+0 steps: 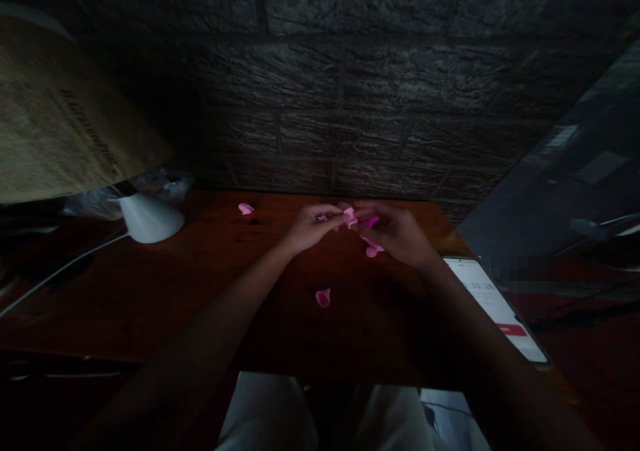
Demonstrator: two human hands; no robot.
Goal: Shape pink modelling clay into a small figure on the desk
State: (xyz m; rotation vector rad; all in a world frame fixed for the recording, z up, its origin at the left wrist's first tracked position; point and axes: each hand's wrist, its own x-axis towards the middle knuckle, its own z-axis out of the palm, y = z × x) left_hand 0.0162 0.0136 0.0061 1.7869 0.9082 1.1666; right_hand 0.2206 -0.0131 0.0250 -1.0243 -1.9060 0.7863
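Over the wooden table, my left hand (pixel 311 229) and my right hand (pixel 397 233) meet at a small pink petal-like piece (pixel 350 217). My left thumb and fingers pinch its left side. The fingers of my right hand are closed around its right side. More pink pieces (pixel 371 251) lie partly hidden beneath my right hand, one of them a brighter magenta. A single curled pink petal (pixel 323 298) rests on the table nearer to me. Another small pink piece (pixel 245 208) lies farther back on the left. The dim light hides fine detail.
A lamp with a printed paper-like shade (pixel 60 118) and white base (pixel 150 219) stands at the left, its cord trailing. Crumpled clear plastic (pixel 165 183) lies behind it. A lit phone (pixel 495 308) sits at the table's right edge. A brick-patterned wall (pixel 345 78) rises behind.
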